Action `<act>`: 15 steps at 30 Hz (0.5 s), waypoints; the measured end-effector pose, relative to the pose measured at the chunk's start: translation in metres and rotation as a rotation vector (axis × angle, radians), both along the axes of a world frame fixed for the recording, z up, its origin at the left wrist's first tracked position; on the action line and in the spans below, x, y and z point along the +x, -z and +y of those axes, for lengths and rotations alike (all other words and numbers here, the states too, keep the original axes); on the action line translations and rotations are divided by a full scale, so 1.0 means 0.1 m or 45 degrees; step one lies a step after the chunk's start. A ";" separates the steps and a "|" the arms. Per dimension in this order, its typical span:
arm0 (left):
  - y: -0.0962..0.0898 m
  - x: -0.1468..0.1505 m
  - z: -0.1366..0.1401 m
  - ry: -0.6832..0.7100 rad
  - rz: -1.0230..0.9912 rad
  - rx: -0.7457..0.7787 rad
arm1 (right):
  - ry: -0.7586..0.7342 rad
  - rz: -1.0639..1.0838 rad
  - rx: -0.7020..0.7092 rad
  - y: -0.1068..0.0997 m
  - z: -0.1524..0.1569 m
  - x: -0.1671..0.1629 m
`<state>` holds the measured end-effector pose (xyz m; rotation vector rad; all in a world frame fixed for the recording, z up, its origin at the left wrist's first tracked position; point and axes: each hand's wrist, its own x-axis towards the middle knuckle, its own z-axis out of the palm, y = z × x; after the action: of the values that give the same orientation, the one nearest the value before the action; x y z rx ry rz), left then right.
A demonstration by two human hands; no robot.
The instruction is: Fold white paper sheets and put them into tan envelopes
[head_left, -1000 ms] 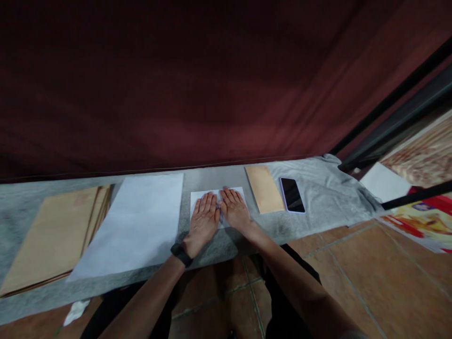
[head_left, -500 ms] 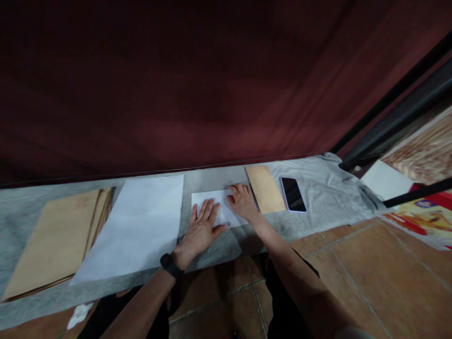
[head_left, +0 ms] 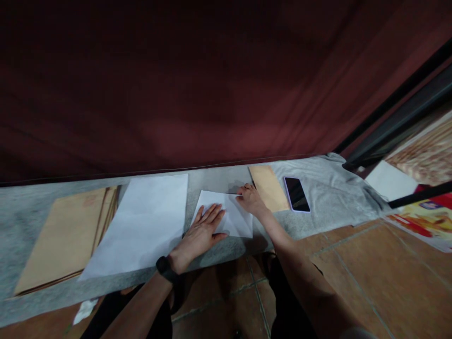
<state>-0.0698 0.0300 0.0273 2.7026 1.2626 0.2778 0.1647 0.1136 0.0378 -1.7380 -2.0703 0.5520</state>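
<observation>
A small white sheet of paper [head_left: 237,220], which looks folded, lies at an angle on the grey cloth. My left hand [head_left: 205,230] rests flat on its left part, fingers stretched out and thumb apart. At the sheet's upper right corner, my right hand [head_left: 251,199] has its fingers curled in and closed on the paper edge. Just right of that hand is a single brown envelope [head_left: 271,188], with a phone [head_left: 297,194] in a pale purple case beside it. To the left lie large white paper [head_left: 148,221] and a stack of brown envelopes [head_left: 67,230].
The grey cloth [head_left: 328,197] covers a narrow, long surface against a dark red hanging fabric [head_left: 212,94]. Black metal bars [head_left: 399,103] stand at the right, near a colourful printed box [head_left: 423,219]. Tiled floor [head_left: 356,273] lies below the front edge.
The small white sheet has turned clockwise, its right side now nearer me. My right hand has gone from spread on the paper to curled at its corner. My left hand stays flat.
</observation>
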 end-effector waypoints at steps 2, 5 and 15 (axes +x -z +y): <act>-0.04 0.02 -0.02 0.028 -0.007 0.017 | 0.017 0.076 -0.031 0.00 0.01 0.05; -0.06 0.05 -0.05 0.064 -0.027 0.039 | 0.098 0.197 -0.069 0.01 0.04 0.11; -0.01 0.14 -0.09 -0.004 -0.117 0.068 | 0.282 0.892 -0.255 0.07 0.01 0.17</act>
<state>-0.0557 0.0212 0.0280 2.6977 1.2515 0.4367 0.1818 0.1142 0.0309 -1.5384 -1.3552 1.1321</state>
